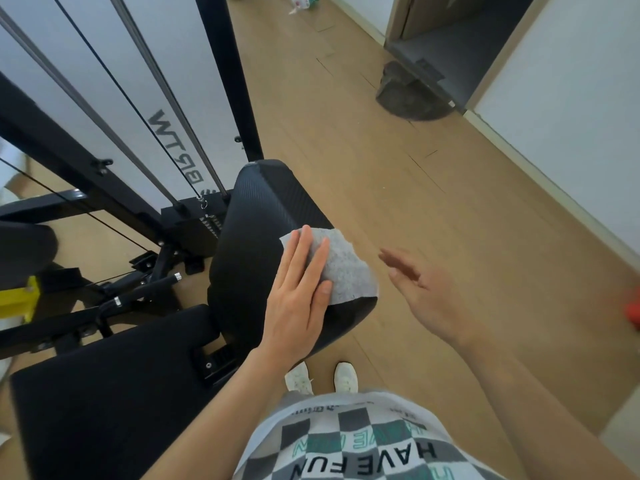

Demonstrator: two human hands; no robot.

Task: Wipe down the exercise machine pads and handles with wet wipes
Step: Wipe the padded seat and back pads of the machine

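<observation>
The person stands over the exercise machine, white trainers point(298, 378) planted on the light wooden floor point(346, 140), checkered grey-and-white T-shirt point(363, 441) at the bottom of the view.

The left arm reaches forward and slightly across the body. The left hand point(298, 292) lies palm down on the tilted black textured pad point(256, 216), fingers straight and close together, pointing away from the person. Under those fingers is the grey rectangular wet wipe point(349, 271), pressed flat against the near right part of the pad. Most of the wipe shows to the right of the hand, draped over the pad's rounded edge. The thumb rests along the wipe's lower side.

The right arm stretches out from the lower right. The right hand point(429, 292) hangs in the air beside the pad, above the floor, touching nothing. It is flat, palm turned leftward towards the wipe, fingers straight and loosely together, their tips blurred.

A second flat black cushion point(104, 393) lies lower left, just beside the tilted pad. Behind both rise the black steel frame point(225, 64) and its thin dark cables point(138, 109). A yellow bracket point(20, 299) shows at the far left. By the doorway sits a dark grey rock-like lump point(412, 95), and something orange-red point(633, 311) peeks in at the right edge.
</observation>
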